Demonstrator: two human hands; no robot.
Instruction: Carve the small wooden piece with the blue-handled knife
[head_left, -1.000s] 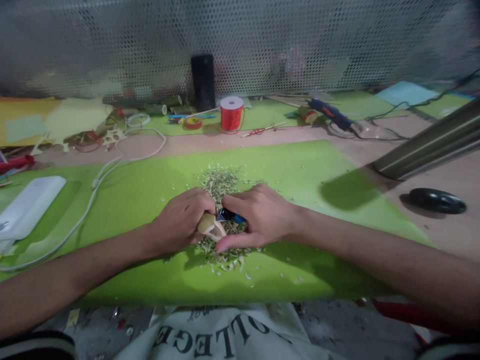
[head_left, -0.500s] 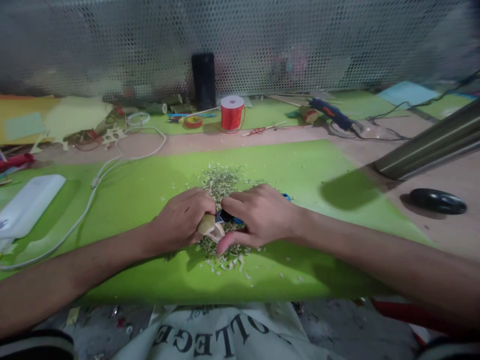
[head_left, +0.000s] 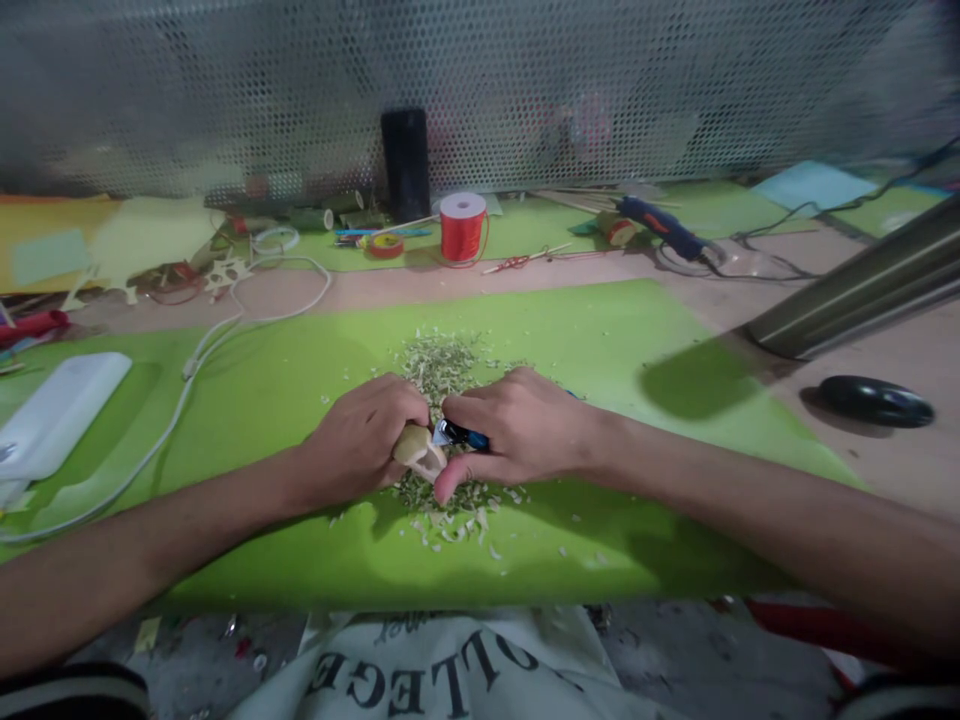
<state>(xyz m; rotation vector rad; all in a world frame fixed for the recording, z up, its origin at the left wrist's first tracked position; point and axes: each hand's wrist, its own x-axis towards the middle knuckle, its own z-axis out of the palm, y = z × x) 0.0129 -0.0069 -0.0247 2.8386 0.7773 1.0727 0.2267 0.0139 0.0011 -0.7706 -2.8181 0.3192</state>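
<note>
My left hand (head_left: 369, 430) is closed round a pale, hollow piece of bamboo (head_left: 414, 447), whose open end faces right. In my right hand (head_left: 517, 425) is a blue and black utility knife (head_left: 466, 435), its short blade against or very close to the bamboo's rim. The right thumb stretches below the blade toward the open end. Most of the knife's handle is hidden by my fingers. Beneath both hands lies a heap of thin pale and greenish shavings (head_left: 442, 360) on a green sheet (head_left: 600, 345).
A white power bank (head_left: 67, 410) with a cable lies left. At the back stand a spool of red cord (head_left: 461, 228) and a black phone (head_left: 406, 165). A blue glue gun (head_left: 664, 228), metal cylinder (head_left: 862, 285) and dark oval object (head_left: 874, 401) are right.
The knife blade has shifted slightly at the bamboo's rim, and more of the blade and handle now shows. The bamboo has turned a little. Both hands stay nearly in place.
</note>
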